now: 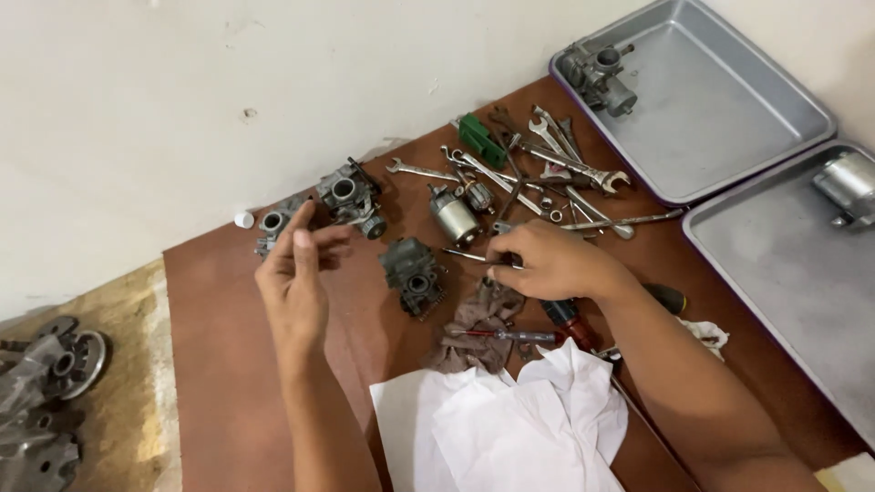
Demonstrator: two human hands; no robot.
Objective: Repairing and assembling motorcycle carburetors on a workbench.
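On the brown table (228, 364), right hand (547, 262) pinches a screwdriver (474, 257) beside a carburetor (412, 273).

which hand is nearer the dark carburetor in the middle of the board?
Right. The right hand sits just right of the dark carburetor, gripping a thin tool that points toward it. The left hand is raised farther off on its left.

Four carburetors (413, 276), two metal trays (729, 109), two hands (547, 262), one green block (480, 138), one white cloth (519, 424)
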